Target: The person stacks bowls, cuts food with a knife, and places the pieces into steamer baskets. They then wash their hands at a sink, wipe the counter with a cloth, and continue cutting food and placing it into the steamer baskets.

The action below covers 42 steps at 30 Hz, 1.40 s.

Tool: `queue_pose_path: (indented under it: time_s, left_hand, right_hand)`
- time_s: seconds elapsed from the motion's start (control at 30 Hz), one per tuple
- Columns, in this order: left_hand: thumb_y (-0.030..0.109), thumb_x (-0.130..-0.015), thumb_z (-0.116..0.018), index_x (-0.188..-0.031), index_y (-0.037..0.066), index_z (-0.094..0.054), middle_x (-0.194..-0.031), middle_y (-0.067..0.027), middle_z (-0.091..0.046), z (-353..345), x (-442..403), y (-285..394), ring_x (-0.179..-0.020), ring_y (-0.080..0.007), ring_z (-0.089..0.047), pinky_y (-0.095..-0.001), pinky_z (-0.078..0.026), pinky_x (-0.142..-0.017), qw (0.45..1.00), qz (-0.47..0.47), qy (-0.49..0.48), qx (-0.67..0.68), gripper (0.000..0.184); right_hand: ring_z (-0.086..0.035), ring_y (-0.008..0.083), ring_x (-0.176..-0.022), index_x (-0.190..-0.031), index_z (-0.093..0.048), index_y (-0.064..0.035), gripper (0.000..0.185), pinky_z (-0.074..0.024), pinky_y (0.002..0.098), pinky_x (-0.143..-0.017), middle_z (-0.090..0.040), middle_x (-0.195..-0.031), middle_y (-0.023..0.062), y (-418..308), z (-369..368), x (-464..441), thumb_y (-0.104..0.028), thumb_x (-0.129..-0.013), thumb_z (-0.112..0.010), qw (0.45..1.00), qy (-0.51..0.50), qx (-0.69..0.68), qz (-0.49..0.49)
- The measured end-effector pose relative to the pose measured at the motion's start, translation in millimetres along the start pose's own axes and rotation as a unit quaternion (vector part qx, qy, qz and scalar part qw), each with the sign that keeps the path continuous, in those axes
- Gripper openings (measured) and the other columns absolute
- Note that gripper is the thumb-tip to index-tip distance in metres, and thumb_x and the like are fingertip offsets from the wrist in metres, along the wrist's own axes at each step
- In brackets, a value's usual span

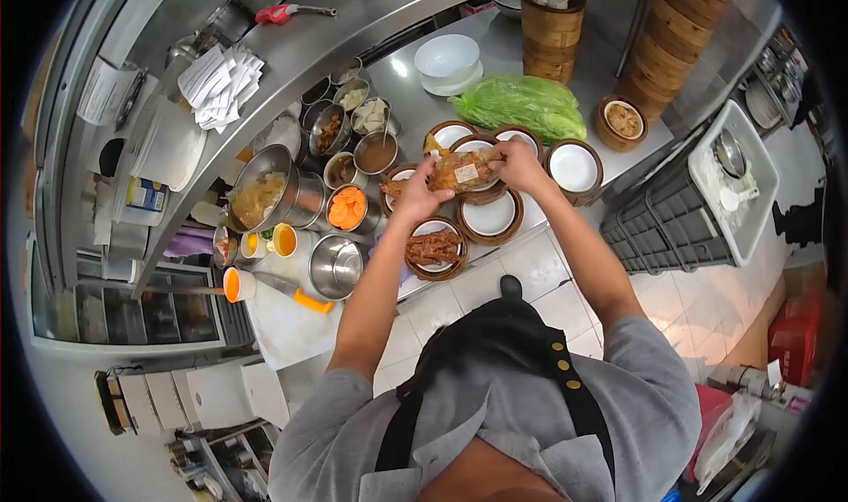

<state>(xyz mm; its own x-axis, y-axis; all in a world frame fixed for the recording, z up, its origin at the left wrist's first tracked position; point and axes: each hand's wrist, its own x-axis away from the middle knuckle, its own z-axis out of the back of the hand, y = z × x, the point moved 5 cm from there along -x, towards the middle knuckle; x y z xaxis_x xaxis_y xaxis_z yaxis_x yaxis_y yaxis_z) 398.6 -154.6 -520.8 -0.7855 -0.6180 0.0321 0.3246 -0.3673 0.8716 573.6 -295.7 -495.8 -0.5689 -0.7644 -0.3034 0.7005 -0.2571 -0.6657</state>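
Observation:
Over a cluster of bamboo steamers I hold a clear plastic bag of brown food [449, 177] with a white label on it. My left hand [419, 194] grips its left end, fingers closed. My right hand [521, 166] pinches the right end. Just below are a steamer with an empty white dish [488, 215] and a steamer of brown food pieces [435, 248], which look like chicken feet. Another steamer with a white dish [573, 166] stands right of my right hand. The bag partly hides further steamers beneath it.
A green plastic bag [519, 108] lies behind the steamers. Left are a bowl of orange slices [347, 209], an empty metal bowl [336, 268] and an orange-handled knife [309, 301] on a white board [281, 330]. Steamer stacks [676, 42] rise at back right; a grey crate [662, 228] stands right.

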Motion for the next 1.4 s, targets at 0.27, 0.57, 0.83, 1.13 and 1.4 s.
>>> queue_pose_path:
  time_s: [0.27, 0.57, 0.83, 1.13, 1.4]
  left_hand:
    - [-0.009, -0.075, -0.064, -0.127, 0.0, -0.051, -0.114, -0.0145, -0.062, -23, -3, 47, -0.107, -0.018, -0.057, -0.0279, -0.046, -0.089, 0.996, -0.032, 0.011, -0.082, 0.054]
    - [-0.015, -0.079, -0.054, -0.124, -0.003, -0.052, -0.111, -0.0109, -0.058, -34, -27, -2, -0.082, -0.0138, -0.059, -0.0251, -0.051, -0.067, 0.985, 0.055, -0.081, 0.142, 0.047]
    - [-0.012, -0.079, -0.058, -0.104, -0.005, -0.064, -0.082, -0.0127, -0.066, -28, -19, 12, -0.062, -0.0153, -0.062, -0.0257, -0.053, -0.054, 0.983, 0.025, 0.033, 0.179, 0.026]
    - [0.0, -0.082, -0.06, -0.082, -0.002, -0.064, -0.07, -0.0049, -0.063, -13, -27, 17, -0.053, -0.0104, -0.056, -0.0243, -0.047, -0.047, 0.996, -0.056, 0.074, -0.006, 0.004]
    - [0.0, -0.088, -0.054, -0.087, -0.001, -0.055, -0.078, -0.0079, -0.06, 9, -27, 21, -0.062, -0.0126, -0.058, -0.0252, -0.049, -0.045, 0.968, 0.031, 0.055, 0.241, 0.001]
  right_hand:
    - [-0.062, 0.035, -0.076, -0.082, -0.069, -0.0017, 0.019, -0.0504, 0.0401, -0.069, -0.064, -0.08, 0.0184, 6, -2, 11, 0.004, -0.066, -0.061, 0.995, 0.022, -0.099, 0.013]
    - [-0.059, 0.0348, -0.078, -0.076, -0.068, -0.0019, 0.012, -0.0487, 0.0407, -0.072, -0.059, -0.08, 0.0179, 20, -13, -13, 0.003, -0.067, -0.061, 0.985, -0.099, -0.017, 0.139]
    - [-0.054, 0.0349, -0.084, -0.075, -0.063, 0.0014, 0.011, -0.0475, 0.0414, -0.074, -0.059, -0.087, 0.0164, 9, -21, -6, 0.003, -0.065, -0.06, 0.985, -0.01, 0.076, 0.157]
    - [-0.053, 0.0326, -0.08, -0.064, -0.059, -0.0012, 0.004, -0.0477, 0.04, -0.073, -0.06, -0.078, 0.0127, -9, -18, -10, -0.003, -0.061, -0.06, 0.976, 0.111, 0.08, 0.171]
    - [-0.059, 0.0335, -0.067, -0.061, -0.061, -0.0028, 0.006, -0.0498, 0.041, -0.065, -0.061, -0.066, 0.0147, -7, 17, -23, -0.009, -0.062, -0.06, 0.997, 0.006, 0.013, 0.077]
